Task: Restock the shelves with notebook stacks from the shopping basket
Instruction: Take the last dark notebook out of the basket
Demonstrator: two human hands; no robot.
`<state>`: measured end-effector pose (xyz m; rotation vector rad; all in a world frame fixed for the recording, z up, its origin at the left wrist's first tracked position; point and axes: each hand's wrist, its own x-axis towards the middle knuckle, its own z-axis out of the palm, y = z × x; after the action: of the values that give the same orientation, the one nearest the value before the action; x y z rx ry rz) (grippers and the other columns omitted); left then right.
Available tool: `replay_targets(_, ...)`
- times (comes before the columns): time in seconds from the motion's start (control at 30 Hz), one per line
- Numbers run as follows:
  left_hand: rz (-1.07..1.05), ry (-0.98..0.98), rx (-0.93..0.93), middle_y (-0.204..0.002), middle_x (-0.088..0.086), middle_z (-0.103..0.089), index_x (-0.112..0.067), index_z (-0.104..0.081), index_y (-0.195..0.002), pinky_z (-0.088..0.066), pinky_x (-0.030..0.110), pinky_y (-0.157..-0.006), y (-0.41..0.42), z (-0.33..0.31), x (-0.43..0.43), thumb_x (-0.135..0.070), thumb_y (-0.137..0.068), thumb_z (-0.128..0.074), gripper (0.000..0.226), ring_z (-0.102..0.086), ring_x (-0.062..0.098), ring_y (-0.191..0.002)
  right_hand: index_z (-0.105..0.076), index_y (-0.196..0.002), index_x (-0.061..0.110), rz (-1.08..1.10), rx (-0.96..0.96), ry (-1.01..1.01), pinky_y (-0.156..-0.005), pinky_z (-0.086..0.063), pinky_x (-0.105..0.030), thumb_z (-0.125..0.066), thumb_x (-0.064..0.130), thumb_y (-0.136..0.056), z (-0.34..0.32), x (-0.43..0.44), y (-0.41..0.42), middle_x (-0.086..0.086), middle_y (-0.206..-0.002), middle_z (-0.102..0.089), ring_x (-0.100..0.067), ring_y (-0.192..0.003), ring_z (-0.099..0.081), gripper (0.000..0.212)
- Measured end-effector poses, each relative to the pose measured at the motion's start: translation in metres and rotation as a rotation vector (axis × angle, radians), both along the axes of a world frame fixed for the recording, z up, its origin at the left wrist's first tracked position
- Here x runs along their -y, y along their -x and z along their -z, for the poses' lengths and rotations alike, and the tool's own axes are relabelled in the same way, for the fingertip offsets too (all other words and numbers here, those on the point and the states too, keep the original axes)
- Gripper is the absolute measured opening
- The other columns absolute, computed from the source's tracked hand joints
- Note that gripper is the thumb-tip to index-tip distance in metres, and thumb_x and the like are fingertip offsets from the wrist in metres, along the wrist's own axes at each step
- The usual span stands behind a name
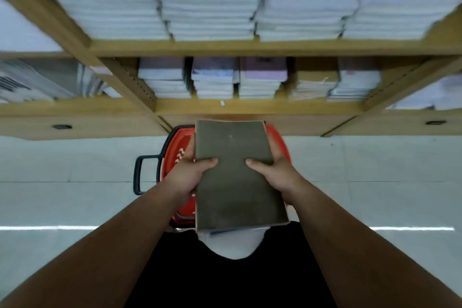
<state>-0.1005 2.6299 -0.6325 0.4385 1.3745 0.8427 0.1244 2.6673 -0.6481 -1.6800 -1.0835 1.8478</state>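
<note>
I hold a stack of notebooks (236, 177) with a dark olive-grey top cover, level in front of me. My left hand (191, 172) grips its left edge, thumb on the cover. My right hand (277, 171) grips its right edge the same way. Directly below the stack, a red shopping basket (175, 155) with a black handle sits on the floor; most of its inside is hidden by the stack. Ahead stands a wooden shelf unit (250, 47) with notebook stacks on two levels.
The lower shelf (257, 106) holds several short stacks with small gaps between them. The upper shelf carries tall white stacks (207, 0). A vertical divider (135, 87) separates a left bay with more paper goods. Pale tiled floor (75, 170) lies around the basket.
</note>
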Motion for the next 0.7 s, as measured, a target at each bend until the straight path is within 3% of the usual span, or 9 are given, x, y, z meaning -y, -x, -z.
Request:
replay_targets(0.1,-0.033,-0.036,0.026,-0.130,0.000,-0.072,-0.051,-0.041,-0.150,-0.052,0.055,-0.104,-0.021,-0.085,0.004,0.005,-0.090,-0.065,0.086,-0.069,0.032,-0.119,-0.033,-0.151,0.057,0.040,-0.073,-0.021,-0.090,-0.062,-0.038,-0.082,0.021,-0.088,-0.079,0.008,-0.024,0.015,-0.127,-0.070,-0.013,-0.111,-0.072,0.088)
replay_targets(0.2,-0.020,-0.082,0.092,-0.129,-0.001,-0.073,-0.055,-0.039,-0.149,-0.054,0.050,-0.100,-0.045,-0.160,0.010,0.002,-0.088,-0.064,0.088,-0.070,0.031,-0.117,-0.033,-0.150,0.058,0.068,-0.145,-0.047,-0.082,-0.064,-0.037,-0.078,0.016,-0.092,-0.147,0.015,-0.052,0.011,-0.122,-0.072,-0.012,-0.102,-0.075,0.084)
replay_targets(0.37,0.011,-0.156,0.155,-0.136,0.000,-0.069,-0.056,-0.037,-0.151,-0.054,0.051,-0.099,-0.090,-0.234,0.011,0.001,-0.082,-0.069,0.096,-0.069,0.033,-0.119,-0.038,-0.147,0.059,0.084,-0.189,-0.062,-0.069,-0.063,-0.034,-0.076,0.014,-0.093,-0.216,0.007,-0.097,0.007,-0.118,-0.075,-0.015,-0.094,-0.077,0.080)
replay_targets(0.53,-0.034,-0.231,0.191,-0.139,0.001,-0.067,-0.056,-0.035,-0.152,-0.051,0.056,-0.102,-0.118,-0.262,-0.010,-0.001,-0.076,-0.069,0.100,-0.067,0.036,-0.122,-0.027,-0.150,0.064,0.136,-0.195,-0.064,-0.076,-0.063,-0.035,-0.077,0.019,-0.092,-0.248,-0.012,-0.124,0.015,-0.117,-0.073,-0.012,-0.098,-0.076,0.089)
replay_targets(0.7,-0.018,-0.280,0.231,-0.134,0.003,-0.070,-0.053,-0.041,-0.151,-0.051,0.054,-0.103,-0.125,-0.281,-0.043,0.010,-0.089,-0.056,0.089,-0.066,0.039,-0.121,-0.032,-0.143,0.068,0.204,-0.219,-0.128,-0.091,-0.060,-0.039,-0.071,0.020,-0.097,-0.269,-0.029,-0.139,0.013,-0.123,-0.075,-0.013,-0.106,-0.075,0.077)
